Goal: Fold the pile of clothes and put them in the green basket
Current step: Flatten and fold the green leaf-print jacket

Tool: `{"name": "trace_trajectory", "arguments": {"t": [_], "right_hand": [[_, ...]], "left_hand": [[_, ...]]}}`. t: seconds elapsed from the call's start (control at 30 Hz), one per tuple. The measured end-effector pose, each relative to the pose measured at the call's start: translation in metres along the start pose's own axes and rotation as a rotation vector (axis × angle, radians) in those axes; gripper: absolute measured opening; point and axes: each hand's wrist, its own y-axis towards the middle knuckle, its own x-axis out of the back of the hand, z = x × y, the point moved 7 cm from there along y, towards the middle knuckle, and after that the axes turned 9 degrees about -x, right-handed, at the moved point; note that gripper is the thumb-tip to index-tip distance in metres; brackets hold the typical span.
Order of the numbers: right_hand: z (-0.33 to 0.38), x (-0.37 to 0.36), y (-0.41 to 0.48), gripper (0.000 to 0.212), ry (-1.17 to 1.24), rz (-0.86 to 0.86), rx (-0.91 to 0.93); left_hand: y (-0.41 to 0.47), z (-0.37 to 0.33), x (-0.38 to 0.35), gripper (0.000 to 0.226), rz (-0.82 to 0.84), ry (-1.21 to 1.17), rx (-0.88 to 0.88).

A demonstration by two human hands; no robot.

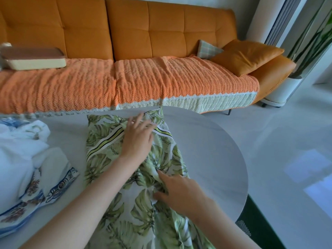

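Head view: a leaf-print garment lies stretched along the middle of the round grey counter, its far end reaching the counter's far edge just before the sofa and its near end running out of the bottom of the picture. A striped band crosses its far part. The left hand lies flat on the cloth over that band, fingers spread and pointing away; its grip is wide and holds nothing. The right hand presses on the cloth nearer the body, fingers loosely bent; whether its grip pinches a fold I cannot tell. The pile of clothes, white with blue and orange print, sits at the counter's left edge, just beside the garment with a bare strip between. To the right of the garment the counter is bare up to its curved rim. A dark green mesh basket shows below that rim at lower right.
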Motion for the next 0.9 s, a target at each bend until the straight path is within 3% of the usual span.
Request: {"name": "trace_trajectory", "arguments": {"t": [0.1,0.17,0.27,0.37,0.47,0.57,0.67,0.83,0.9], "right_hand": [[0.000,-0.002,-0.001,0.063,0.021,-0.009,-0.003],[-0.002,0.003,-0.007,0.057,0.080,0.019,-0.022],[-0.023,0.013,-0.019,0.052,0.280,0.062,-0.112],[-0.061,0.021,-0.024,0.038,0.475,-0.058,-0.165],[-0.102,0.015,-0.033,0.035,0.607,-0.157,-0.246],[-0.121,-0.002,-0.052,0.031,0.596,-0.106,-0.277],[-0.123,-0.016,-0.076,0.046,0.456,-0.010,-0.270],[-0.129,-0.023,-0.094,0.034,0.367,-0.037,-0.263],[-0.122,-0.017,-0.100,0.023,0.493,-0.093,-0.203]], "left_hand": [[-0.036,0.004,-0.048,0.048,0.518,-0.107,0.018],[-0.044,0.013,-0.057,0.052,0.653,-0.140,0.044],[-0.030,0.006,-0.037,0.052,0.590,-0.138,0.023],[-0.031,-0.018,0.000,0.047,0.428,-0.205,-0.020],[-0.062,-0.043,0.028,0.043,0.402,-0.253,-0.038],[-0.104,-0.070,0.036,0.045,0.492,-0.252,-0.085],[-0.134,-0.084,0.043,0.049,0.535,-0.224,-0.077],[-0.171,-0.100,0.075,0.051,0.376,-0.287,0.015],[-0.191,-0.105,0.085,0.055,0.352,-0.291,0.045]]}}
